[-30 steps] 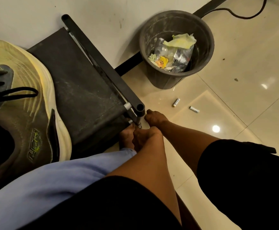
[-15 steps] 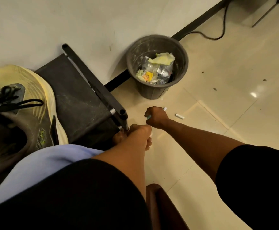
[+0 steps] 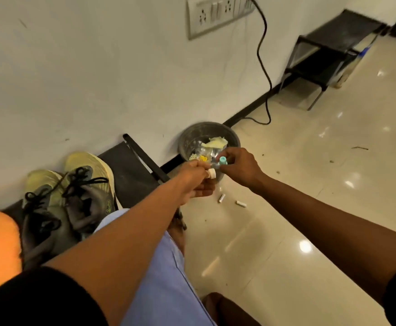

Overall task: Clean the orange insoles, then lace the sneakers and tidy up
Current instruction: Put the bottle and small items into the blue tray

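Sneakers first: 2 grey-and-yellow laced sneakers (image 3: 74, 196) sit behind the left hand (image 3: 197, 180), toes toward the wall. Round grey waste bin (image 3: 210, 142) is right past both hands, probably for tidying up. Left hand pinches a small white cap (image 3: 212, 172), right hand (image 3: 238, 167) pinches a teal-capped little bottle (image 3: 222, 160).

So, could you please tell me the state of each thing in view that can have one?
Left hand: holds a small white-capped object; what it is I cannot tell.
Right hand: fingers pinch a small teal-capped object.
Round dark plastic bin: open, part-filled with rubbish.
Two grey-and-yellow sneakers: upright on the black bench, black laces in.
Black cable: plugged into the wall socket panel.
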